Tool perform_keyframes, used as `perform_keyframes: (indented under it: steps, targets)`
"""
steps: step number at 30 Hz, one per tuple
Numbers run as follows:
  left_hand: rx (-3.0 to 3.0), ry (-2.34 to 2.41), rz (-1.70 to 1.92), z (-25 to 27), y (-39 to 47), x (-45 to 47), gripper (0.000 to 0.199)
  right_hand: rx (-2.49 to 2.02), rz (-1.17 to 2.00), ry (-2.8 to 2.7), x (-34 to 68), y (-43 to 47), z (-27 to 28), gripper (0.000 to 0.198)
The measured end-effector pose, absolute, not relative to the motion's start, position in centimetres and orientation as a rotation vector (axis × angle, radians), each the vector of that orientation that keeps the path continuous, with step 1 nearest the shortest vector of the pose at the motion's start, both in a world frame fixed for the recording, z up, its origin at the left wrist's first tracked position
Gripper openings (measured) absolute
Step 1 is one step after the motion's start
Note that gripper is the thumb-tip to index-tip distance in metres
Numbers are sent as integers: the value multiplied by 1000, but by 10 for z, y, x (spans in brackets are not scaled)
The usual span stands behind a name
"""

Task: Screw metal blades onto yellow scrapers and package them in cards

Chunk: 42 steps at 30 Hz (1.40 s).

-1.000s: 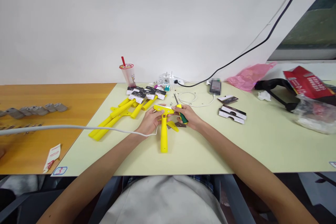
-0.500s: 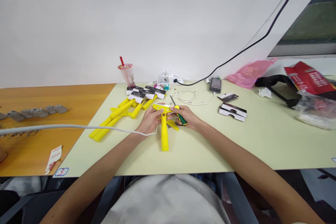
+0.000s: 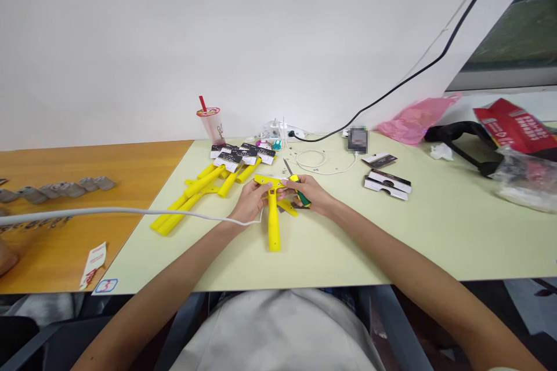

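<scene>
A yellow T-shaped scraper [image 3: 274,220] is held between my hands, its handle pointing towards me and its wide head away. My left hand [image 3: 249,202] is closed on the left end of the head, thumb on top. My right hand [image 3: 314,192] pinches the right end and also holds a screwdriver [image 3: 303,198] with a green and yellow handle, its shaft pointing up and away. Beneath my hands lies another yellow piece [image 3: 288,207], partly hidden. Several yellow scrapers with black-and-white cards [image 3: 228,160] are piled to the left.
A cup with a red straw [image 3: 212,126] stands behind the pile. A power strip [image 3: 278,129], white cable and small loose screws lie at the back. Folded cards [image 3: 387,184] are on the right, near a pink bag [image 3: 418,120]. A grey cable [image 3: 143,210] crosses the left side.
Almost nothing has changed. The view has shifted very slightly; both hands keep their hold on the scraper, and the screwdriver stays in my right hand.
</scene>
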<state>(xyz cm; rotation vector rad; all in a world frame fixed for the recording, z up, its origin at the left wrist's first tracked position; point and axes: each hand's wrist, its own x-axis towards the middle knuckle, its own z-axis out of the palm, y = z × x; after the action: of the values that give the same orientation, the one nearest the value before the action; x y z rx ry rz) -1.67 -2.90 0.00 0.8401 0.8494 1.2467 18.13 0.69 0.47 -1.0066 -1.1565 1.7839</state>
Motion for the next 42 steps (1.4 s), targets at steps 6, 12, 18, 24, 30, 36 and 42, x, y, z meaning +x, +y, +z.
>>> perform_keyframes:
  steps: [6,12,18,24,30,36,42]
  targets:
    - [834,842,1243,2,-30,-17,33,-1001,1816,-1140,182,7,6,28]
    - [959,930,1318,-6,-27,-16,48,-960,1754,-1062,179,4,8,36]
    - [1504,1179,1499,7,-38,-20,95,-926,1543,-926,180,7,15,51]
    - [1511,1020,1433,25,-51,-17,61,-930,1394,-917,182,4,23,55]
    - [1652,1039,1361,21,-55,-10,59,-910,1281,-1040,178,-8,30,57]
    - [1760,1091,1335,18,-57,-8,57,-936,1155,-1182,179,-18,36,55]
    - [1808,1076,1312,14,-54,-8,49,-913,1107,-1244,179,-22,39,55]
